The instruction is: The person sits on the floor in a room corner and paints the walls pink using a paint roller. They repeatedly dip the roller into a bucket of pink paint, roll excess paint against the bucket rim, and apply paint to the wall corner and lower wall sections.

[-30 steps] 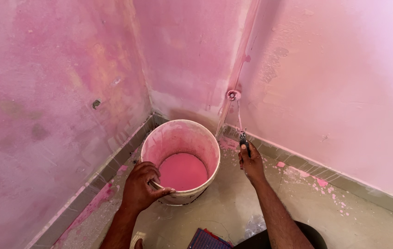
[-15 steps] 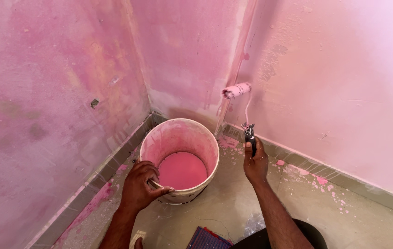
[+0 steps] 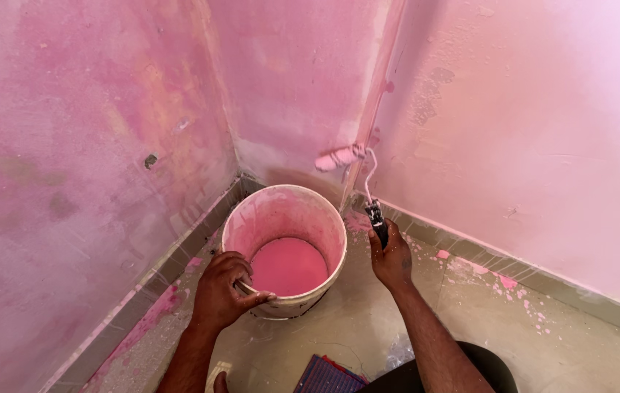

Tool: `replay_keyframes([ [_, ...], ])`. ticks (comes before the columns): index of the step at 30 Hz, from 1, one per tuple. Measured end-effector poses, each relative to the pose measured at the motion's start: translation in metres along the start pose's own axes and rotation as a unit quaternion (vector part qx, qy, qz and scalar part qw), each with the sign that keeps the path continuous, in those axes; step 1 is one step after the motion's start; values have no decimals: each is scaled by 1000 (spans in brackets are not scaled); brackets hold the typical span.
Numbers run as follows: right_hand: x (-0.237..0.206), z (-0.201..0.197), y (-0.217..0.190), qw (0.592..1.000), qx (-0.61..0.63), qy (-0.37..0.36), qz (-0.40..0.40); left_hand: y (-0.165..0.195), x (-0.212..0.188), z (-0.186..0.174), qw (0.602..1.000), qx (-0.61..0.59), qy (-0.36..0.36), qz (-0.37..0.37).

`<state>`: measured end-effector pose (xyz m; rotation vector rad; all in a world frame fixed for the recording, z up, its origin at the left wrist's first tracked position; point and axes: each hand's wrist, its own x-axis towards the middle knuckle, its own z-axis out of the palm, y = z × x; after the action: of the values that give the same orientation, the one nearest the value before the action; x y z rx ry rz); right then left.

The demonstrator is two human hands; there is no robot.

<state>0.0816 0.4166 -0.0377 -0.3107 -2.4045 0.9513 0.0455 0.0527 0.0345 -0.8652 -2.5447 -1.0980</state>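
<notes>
A white bucket (image 3: pixel 328 225) smeared with pink stands in the room's corner, with pink paint (image 3: pixel 288 266) pooled in its bottom. My left hand (image 3: pixel 224 290) grips the bucket's near-left rim. My right hand (image 3: pixel 391 256) holds the dark handle of a small paint roller (image 3: pixel 339 157). The roller's pink sleeve lies level against the wall just left of the corner edge, above the bucket's far rim.
Pink-painted walls (image 3: pixel 106 109) meet in corners behind the bucket. A grey skirting strip (image 3: pixel 514 273) runs along the wall base, spattered with pink. The floor (image 3: pixel 368 327) is pale and paint-flecked. A dark ribbed object (image 3: pixel 328 375) lies near my knees.
The roller has turned from pointing toward me to lying sideways, and has slid left toward the spot above the bucket. My left hand has stayed on the rim.
</notes>
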Motion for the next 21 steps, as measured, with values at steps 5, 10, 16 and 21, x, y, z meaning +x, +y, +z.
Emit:
replay_keyframes([
  [5,-7,21,45,985,-61,-93,129,0,0,0,1000,-2,-1,-3],
  [10,-14,26,60,973,-80,-134,170,2,1,-3,1000,2,10,8],
  [16,-3,15,27,983,-49,-125,125,-1,-1,-1,1000,3,3,14],
  [21,-5,13,27,986,-20,-114,120,-2,-3,1,1000,9,7,12],
])
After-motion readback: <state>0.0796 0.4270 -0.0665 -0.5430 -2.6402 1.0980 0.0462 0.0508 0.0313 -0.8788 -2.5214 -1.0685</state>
